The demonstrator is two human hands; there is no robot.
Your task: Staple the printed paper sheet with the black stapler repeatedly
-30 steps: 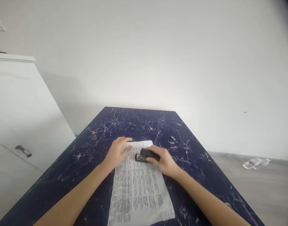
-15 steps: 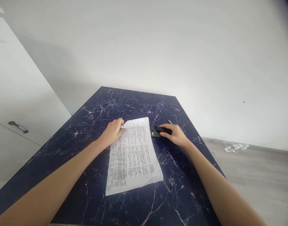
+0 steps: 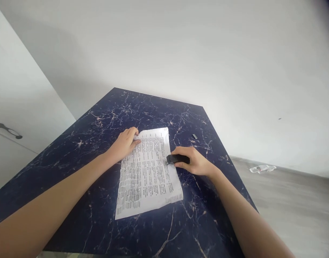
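Note:
A printed paper sheet [image 3: 148, 172] lies on the dark blue marble table [image 3: 100, 118]. My left hand [image 3: 124, 144] rests on the sheet's top left corner, fingers curled down on the paper and pressing it. My right hand [image 3: 192, 161] is closed around a black stapler [image 3: 176, 159], whose mouth sits at the sheet's right edge, about midway along it.
A small strip of staples [image 3: 195, 136] lies on the table beyond the stapler. A white cabinet with a dark handle [image 3: 8, 130] stands at the left. An empty plastic bottle [image 3: 261, 168] lies on the grey floor at the right, by the white wall.
My right hand took the stapler off the sheet's top to the right, then brought it back down to the right edge. My left hand stayed on the top left corner. The view tilted down.

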